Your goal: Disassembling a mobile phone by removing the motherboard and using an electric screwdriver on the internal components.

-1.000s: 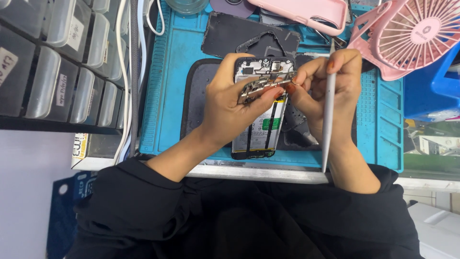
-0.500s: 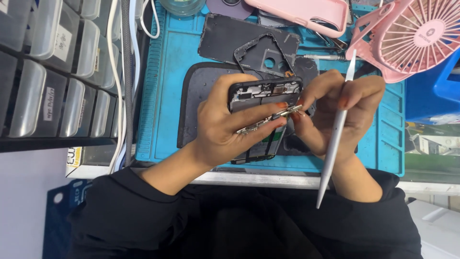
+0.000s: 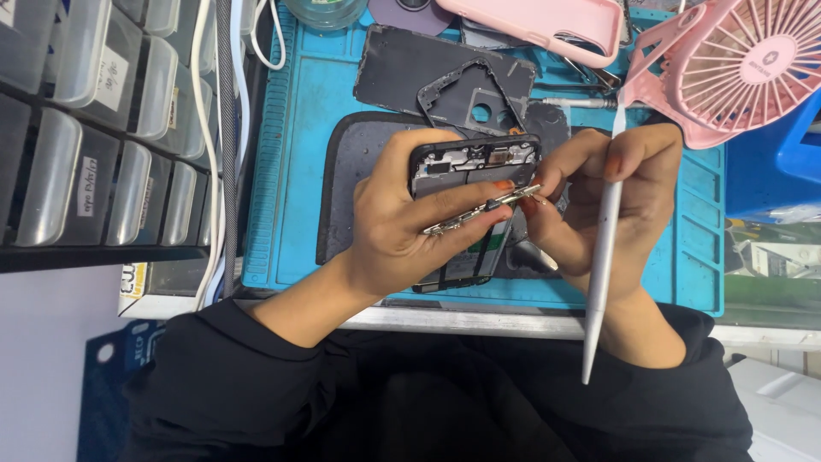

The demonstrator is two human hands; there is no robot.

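A: Opened black smartphone (image 3: 462, 171)?
B: Back off, innards bare — gripped in left hand (image 3: 402, 231) over the blue mat (image 3: 291, 171).
A: Right hand (image 3: 599, 205)?
B: At 3 o'clock, pinching a thin metal strip (image 3: 483, 210), white stylus (image 3: 603, 257) tucked in.

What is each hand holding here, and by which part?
Left hand grips the opened phone around its middle. Right hand holds a white stylus-like tool near its upper end and pinches a thin metal strip.

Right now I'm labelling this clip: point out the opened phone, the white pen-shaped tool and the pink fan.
opened phone (image 3: 475, 158), head view, on its exposed upper frame.
white pen-shaped tool (image 3: 600, 265), head view, mid-shaft.
pink fan (image 3: 744, 60), head view, on the front grille.
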